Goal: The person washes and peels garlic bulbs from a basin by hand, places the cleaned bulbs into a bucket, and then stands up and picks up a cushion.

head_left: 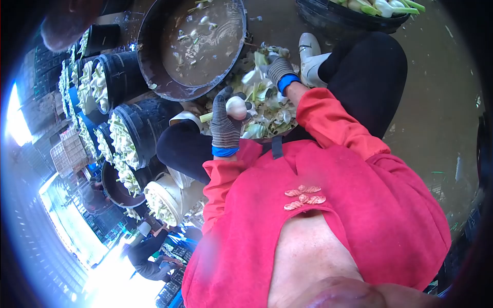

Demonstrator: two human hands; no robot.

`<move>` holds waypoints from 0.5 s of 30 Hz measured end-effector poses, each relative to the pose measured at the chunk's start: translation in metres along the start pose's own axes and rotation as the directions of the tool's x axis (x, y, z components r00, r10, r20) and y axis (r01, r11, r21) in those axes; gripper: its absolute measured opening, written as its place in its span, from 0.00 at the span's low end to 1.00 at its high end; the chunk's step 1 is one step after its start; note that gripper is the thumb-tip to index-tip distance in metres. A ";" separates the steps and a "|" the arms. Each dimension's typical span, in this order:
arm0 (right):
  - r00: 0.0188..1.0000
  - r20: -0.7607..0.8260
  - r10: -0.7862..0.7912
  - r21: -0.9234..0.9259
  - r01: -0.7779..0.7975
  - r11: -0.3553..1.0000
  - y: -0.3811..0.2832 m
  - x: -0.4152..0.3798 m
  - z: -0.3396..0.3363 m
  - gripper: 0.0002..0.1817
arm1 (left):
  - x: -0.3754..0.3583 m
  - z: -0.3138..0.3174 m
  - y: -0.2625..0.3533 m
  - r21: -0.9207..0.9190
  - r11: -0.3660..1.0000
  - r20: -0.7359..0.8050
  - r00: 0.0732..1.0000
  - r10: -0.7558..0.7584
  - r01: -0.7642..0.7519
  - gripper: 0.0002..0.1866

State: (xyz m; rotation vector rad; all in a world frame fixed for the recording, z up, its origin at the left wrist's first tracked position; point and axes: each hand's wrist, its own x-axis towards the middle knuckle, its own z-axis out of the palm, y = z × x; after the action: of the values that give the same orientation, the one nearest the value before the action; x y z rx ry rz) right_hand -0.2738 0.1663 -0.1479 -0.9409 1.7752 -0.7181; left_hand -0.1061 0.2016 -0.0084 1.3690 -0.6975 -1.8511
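Observation:
A white garlic bulb point(236, 108) with a short pale stem lies in my left hand point(226, 121), which wears a grey striped glove with a blue cuff. The fingers are closed round the bulb. Above a heap of peeled skins and leaves point(267, 114) between my legs is my right hand point(279, 69), in a matching glove. Its fingers are bent closed beside pale leafy scraps, and what they hold is too small to make out.
A wide black tub point(149, 66) with murky water and scraps stands ahead. Another tub point(341, 18) at upper right bears garlic bulbs. Several buckets point(141, 128) full of pale stalks stand at left. A bent person point(146, 254) is at lower left.

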 end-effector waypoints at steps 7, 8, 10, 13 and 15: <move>0.859 0.199 -0.471 0.192 0.437 0.879 -0.049 -0.067 0.007 0.24 | 0.023 -0.042 -0.017 0.579 0.783 -0.143 0.918 0.369 -0.225 0.23; 0.853 0.229 -0.469 0.183 0.435 0.881 -0.060 -0.076 0.002 0.23 | 0.027 -0.044 -0.021 0.691 0.657 -0.028 0.896 0.444 -0.303 0.23; 0.864 0.219 -0.454 0.130 0.435 0.891 -0.071 -0.096 -0.005 0.21 | 0.029 -0.039 -0.026 0.803 0.490 0.067 0.868 0.493 -0.340 0.22; 0.888 0.200 -0.413 0.480 0.279 0.832 -0.069 -0.089 -0.002 0.20 | 0.029 -0.027 -0.024 0.836 0.437 0.095 0.872 0.480 -0.332 0.22; 0.888 0.159 -0.432 0.584 0.269 0.766 -0.066 -0.083 0.000 0.17 | 0.028 -0.025 -0.020 0.606 0.737 -0.028 0.918 0.396 -0.300 0.21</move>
State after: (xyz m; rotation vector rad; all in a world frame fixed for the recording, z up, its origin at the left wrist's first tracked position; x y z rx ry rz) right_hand -0.2359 0.2019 -0.0558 -0.9261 1.0415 -1.1953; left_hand -0.0920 0.1907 -0.0465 1.5998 -1.4314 -1.2427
